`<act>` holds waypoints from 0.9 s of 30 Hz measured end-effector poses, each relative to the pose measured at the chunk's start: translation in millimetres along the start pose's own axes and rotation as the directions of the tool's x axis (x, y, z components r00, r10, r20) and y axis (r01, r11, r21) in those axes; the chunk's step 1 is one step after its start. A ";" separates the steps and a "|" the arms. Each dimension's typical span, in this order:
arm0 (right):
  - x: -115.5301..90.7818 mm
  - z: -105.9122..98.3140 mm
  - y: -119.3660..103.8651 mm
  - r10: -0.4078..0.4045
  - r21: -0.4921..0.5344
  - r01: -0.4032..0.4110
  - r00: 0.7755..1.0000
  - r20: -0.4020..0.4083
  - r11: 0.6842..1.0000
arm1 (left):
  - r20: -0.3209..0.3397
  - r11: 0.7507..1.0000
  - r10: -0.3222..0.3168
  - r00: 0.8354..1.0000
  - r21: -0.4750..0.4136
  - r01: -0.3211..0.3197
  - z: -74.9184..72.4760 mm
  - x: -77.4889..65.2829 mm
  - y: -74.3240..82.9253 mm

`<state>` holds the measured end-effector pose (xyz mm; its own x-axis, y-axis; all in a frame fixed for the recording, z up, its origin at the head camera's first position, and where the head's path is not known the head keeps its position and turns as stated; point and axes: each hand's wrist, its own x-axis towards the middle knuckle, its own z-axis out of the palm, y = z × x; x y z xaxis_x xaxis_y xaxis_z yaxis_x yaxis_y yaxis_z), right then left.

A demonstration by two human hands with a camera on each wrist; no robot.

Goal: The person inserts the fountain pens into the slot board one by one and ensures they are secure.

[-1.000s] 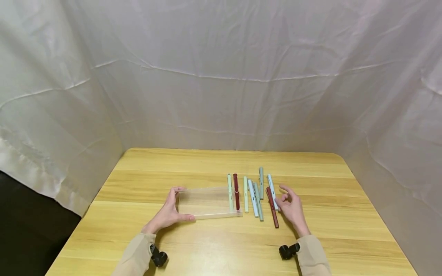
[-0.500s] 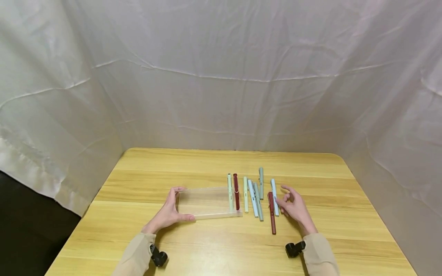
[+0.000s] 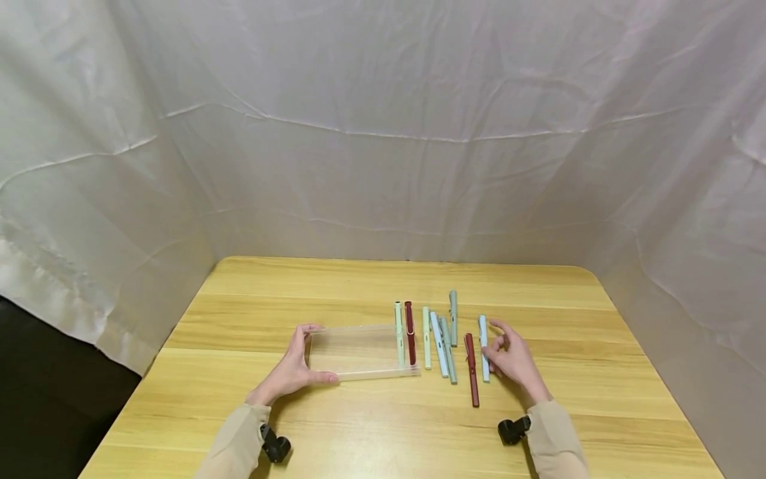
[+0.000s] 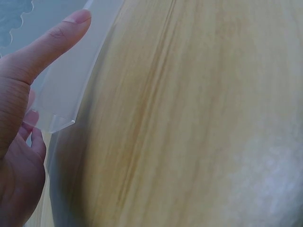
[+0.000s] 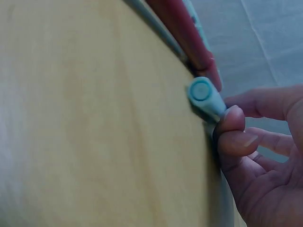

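My left hand (image 3: 293, 372) grips the left end of a clear plastic tray (image 3: 377, 374), thumb on the front wall and fingers at the back. The left wrist view shows the thumb (image 4: 52, 47) along the tray wall (image 4: 66, 90). Over the tray's right end lie a light green pen (image 3: 399, 332) and a dark red pen (image 3: 409, 339), side by side. My right hand (image 3: 513, 362) pinches a light blue pen (image 3: 484, 356) at its side; its round end (image 5: 201, 91) faces the right wrist camera. Left of it lies another dark red pen (image 3: 473, 379).
Between tray and right hand lie a pale green pen (image 3: 426, 339), a second light blue pen (image 3: 439, 346) and two grey-green pens, one lower (image 3: 447, 352) and one farther back (image 3: 453, 319). Light curtains (image 3: 383, 166) hang behind the wooden table (image 3: 383, 432).
My right hand first moved the dark red and light blue pens toward me and straightened them, then drew the light blue pen rightward, apart from the red. The left hand and tray stayed put.
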<state>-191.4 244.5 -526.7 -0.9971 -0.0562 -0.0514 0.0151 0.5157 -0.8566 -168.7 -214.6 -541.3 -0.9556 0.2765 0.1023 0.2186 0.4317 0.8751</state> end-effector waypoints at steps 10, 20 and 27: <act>7.9 -1.9 -0.1 0.003 -0.131 -0.005 1.000 -0.017 0.991 | -0.001 1.000 -0.006 1.000 0.007 0.006 0.0 -0.3 1.5; 7.8 -4.8 -1.2 0.009 -0.149 -0.007 1.000 0.017 0.989 | 0.002 1.000 -0.003 1.000 -0.007 0.003 0.2 -0.1 0.1; 12.8 -3.2 -2.0 0.030 -0.226 -0.017 0.998 0.051 0.974 | 0.004 1.000 -0.016 1.000 -0.014 0.017 -0.2 -0.5 1.9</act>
<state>-204.4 245.5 -524.0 -0.9911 -0.0845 -0.1030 0.0151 0.6966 -0.7173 -167.9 -214.2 -539.6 -0.9583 0.2726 0.0861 0.2000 0.4242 0.8832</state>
